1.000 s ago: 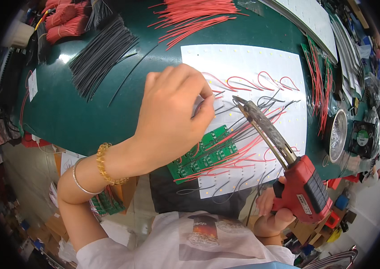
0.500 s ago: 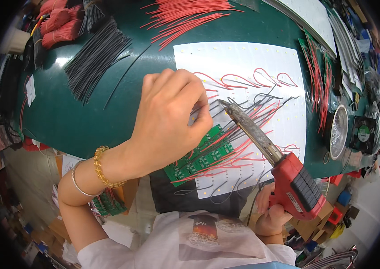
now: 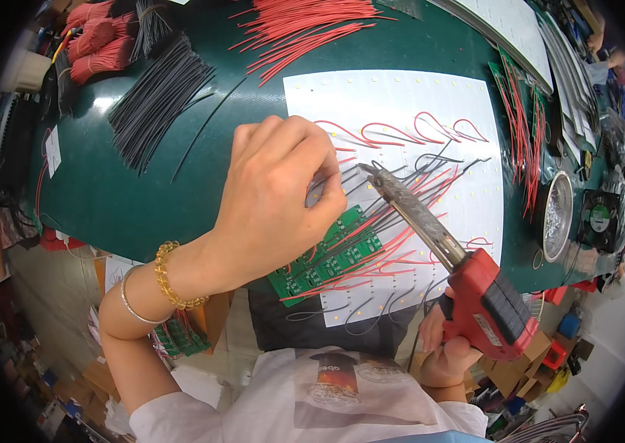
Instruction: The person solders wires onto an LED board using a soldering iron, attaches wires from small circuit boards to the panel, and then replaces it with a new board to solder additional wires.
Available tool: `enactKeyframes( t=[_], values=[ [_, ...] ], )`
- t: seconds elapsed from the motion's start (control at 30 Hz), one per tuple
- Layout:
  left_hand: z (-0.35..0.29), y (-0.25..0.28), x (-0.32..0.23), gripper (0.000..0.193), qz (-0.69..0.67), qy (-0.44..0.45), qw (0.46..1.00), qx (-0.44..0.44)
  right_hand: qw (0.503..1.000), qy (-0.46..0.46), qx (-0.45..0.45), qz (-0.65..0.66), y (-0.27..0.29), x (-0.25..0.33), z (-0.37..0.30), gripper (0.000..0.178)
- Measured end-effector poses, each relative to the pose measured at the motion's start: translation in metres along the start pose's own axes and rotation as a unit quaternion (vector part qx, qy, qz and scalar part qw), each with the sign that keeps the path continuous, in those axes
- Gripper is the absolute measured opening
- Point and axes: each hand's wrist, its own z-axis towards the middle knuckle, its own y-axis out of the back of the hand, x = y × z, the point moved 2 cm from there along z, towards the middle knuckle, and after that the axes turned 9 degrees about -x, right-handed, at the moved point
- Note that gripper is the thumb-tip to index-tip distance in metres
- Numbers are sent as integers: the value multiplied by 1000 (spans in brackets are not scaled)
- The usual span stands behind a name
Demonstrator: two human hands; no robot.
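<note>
My left hand is closed in a pinch over the white LED panel. Its fingertips are turned away, so what they hold is hidden; thin dark wires run close by them. My right hand grips the red handle of a soldering gun. The gun's long, darkened metal barrel slants up and left, its tip close to the left fingertips, above the panel. Under the left wrist, a green circuit board with red and black wires overlaps the panel. Red wire loops arch across the panel's upper half.
Bundles of black wires and red wires lie on the green table. At the right are wired circuit boards, a round metal bowl, a black fan and stacked white panels.
My left hand has shifted very slightly left. The soldering gun stays in almost the same place, with its tip still near the left fingertips.
</note>
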Motion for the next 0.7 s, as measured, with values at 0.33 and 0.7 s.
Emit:
enactKeyframes(
  t=[0.33,0.7],
  values=[
    [-1,-2,0,12,-5,-8,1000,-1,999,20,-14,23,-4,4,-3,81],
    [-2,21,-15,12,22,-57,997,-36,993,85,-15,85,4,3,-1,78]
  ],
)
